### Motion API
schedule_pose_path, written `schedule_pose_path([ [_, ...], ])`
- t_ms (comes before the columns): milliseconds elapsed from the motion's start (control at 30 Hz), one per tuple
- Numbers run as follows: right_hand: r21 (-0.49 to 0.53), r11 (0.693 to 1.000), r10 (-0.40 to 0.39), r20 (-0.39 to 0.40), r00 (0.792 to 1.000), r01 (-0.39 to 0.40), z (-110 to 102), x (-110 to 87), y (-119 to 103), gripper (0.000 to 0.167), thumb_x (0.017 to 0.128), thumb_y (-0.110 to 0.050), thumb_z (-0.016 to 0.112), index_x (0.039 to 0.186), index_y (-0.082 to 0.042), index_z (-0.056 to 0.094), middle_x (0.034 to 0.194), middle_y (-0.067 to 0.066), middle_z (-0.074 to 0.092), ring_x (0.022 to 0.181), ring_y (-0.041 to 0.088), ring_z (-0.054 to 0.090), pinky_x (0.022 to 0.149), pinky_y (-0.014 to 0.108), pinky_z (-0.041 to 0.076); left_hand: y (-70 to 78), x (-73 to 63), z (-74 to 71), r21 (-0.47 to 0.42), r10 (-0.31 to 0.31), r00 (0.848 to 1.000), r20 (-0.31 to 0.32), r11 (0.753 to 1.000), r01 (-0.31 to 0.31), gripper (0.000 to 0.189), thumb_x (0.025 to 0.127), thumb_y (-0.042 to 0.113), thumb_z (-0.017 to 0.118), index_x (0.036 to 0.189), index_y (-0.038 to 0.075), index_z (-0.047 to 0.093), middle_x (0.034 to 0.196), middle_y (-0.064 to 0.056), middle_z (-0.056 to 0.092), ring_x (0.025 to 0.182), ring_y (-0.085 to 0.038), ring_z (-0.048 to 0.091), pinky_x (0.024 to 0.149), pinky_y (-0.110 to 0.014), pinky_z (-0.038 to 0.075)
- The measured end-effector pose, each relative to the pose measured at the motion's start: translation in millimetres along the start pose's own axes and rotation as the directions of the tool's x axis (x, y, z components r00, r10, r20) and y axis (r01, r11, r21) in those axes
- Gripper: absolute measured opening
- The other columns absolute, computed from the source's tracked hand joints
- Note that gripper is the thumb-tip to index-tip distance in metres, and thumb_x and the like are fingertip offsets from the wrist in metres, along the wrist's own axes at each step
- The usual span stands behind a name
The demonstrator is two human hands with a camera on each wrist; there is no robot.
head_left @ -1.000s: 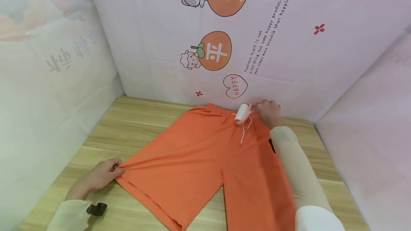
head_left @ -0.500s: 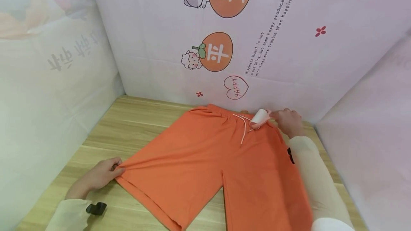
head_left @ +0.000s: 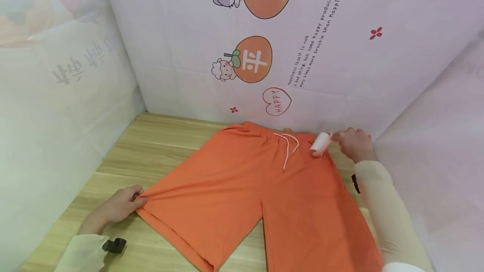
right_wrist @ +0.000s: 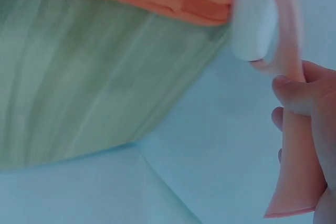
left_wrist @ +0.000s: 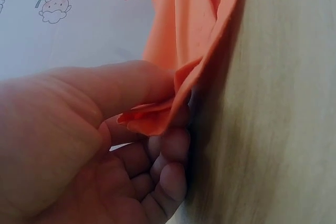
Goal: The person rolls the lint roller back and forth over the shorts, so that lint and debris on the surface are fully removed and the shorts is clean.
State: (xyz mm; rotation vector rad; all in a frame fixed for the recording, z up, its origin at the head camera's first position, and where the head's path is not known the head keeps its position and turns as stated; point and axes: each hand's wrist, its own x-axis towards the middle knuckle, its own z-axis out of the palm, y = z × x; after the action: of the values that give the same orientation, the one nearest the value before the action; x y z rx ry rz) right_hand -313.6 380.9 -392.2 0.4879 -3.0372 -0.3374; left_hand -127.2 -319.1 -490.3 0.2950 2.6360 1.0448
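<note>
separately, hands (head_left: 120, 205) hold orange shorts (head_left: 223, 179) and a roller (head_left: 321, 142).

Your left hand (head_left: 118, 205) pinches at the lower left, its thumb (left_wrist: 126, 85) lying above the curled fingers (left_wrist: 170, 182). Your right hand (head_left: 355, 142) grips farther forward, right thumb (right_wrist: 291, 94) bent. Your right arm (head_left: 389, 213) slants forward and inward; of your left arm (head_left: 81, 253) only the end shows.
</note>
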Motion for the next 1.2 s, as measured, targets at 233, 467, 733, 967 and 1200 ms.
schedule_pose_path([
  [233, -0.086, 0.991, -0.106, -0.008, 0.994, 0.105, -33, -5.1, -8, 0.042, 0.091, 0.004, 0.071, 0.123, -0.023, 0.079, 0.102, 0.015, 0.075, 0.087, 0.034, 0.064, 0.066, 0.052, 0.055, 0.7, -0.6, 0.7, 0.021, 0.003, 1.0, -0.017, 1.0, -0.002, 0.02, 0.107, 0.022, 0.063, 0.093, 0.011, 0.054, 0.076, 0.001, 0.049, 0.065, -0.007, 0.042, 0.062, -0.024, 0.036],
  [467, -0.125, 0.944, -0.324, -0.164, 0.932, 0.307, -55, -17.5, -57, 0.044, 0.088, 0.002, 0.077, 0.12, -0.027, 0.081, 0.103, 0.001, 0.078, 0.085, 0.028, 0.063, 0.064, 0.045, 0.052, -0.6, -1.6, -1.0, 0.035, 0.013, 0.999, -0.033, 0.999, -0.012, 0.018, 0.106, 0.021, 0.063, 0.093, 0.011, 0.056, 0.076, 0.003, 0.049, 0.063, -0.006, 0.041, 0.061, -0.024, 0.035],
  [733, -0.2, 0.779, -0.624, -0.33, 0.708, 0.594, -59, -28.2, -136, 0.041, 0.084, 0.006, 0.078, 0.11, -0.025, 0.084, 0.114, -0.011, 0.08, 0.089, 0.024, 0.068, 0.074, 0.04, 0.054, -2.0, -2.3, 0.6, 0.03, 0.005, 1.0, -0.023, 1.0, -0.004, 0.018, 0.106, 0.021, 0.064, 0.093, 0.011, 0.055, 0.075, 0.002, 0.049, 0.063, -0.007, 0.041, 0.061, -0.024, 0.035],
  [967, -0.239, 0.668, -0.741, -0.297, 0.602, 0.705, -67, -41.7, -203, 0.054, 0.083, 0.011, 0.073, 0.119, -0.029, 0.081, 0.12, -0.017, 0.077, 0.082, 0.014, 0.058, 0.074, 0.028, 0.043, 0.9, -1.0, 0.1, 0.04, 0.013, 1.0, -0.027, 0.999, -0.012, 0.019, 0.106, 0.021, 0.063, 0.092, 0.011, 0.056, 0.075, 0.003, 0.049, 0.062, -0.006, 0.04, 0.061, -0.024, 0.035],
  [1200, -0.281, 0.579, -0.807, -0.331, 0.49, 0.765, -63, -52.8, -248, 0.042, 0.09, -0.004, 0.082, 0.118, -0.035, 0.08, 0.123, -0.022, 0.075, 0.085, 0.01, 0.054, 0.073, 0.025, 0.036, 1.5, -0.4, 1.5, 0.041, 0.005, 1.0, -0.015, 0.999, -0.005, 0.018, 0.107, 0.022, 0.063, 0.093, 0.011, 0.056, 0.076, 0.003, 0.049, 0.063, -0.006, 0.04, 0.061, -0.024, 0.035],
])
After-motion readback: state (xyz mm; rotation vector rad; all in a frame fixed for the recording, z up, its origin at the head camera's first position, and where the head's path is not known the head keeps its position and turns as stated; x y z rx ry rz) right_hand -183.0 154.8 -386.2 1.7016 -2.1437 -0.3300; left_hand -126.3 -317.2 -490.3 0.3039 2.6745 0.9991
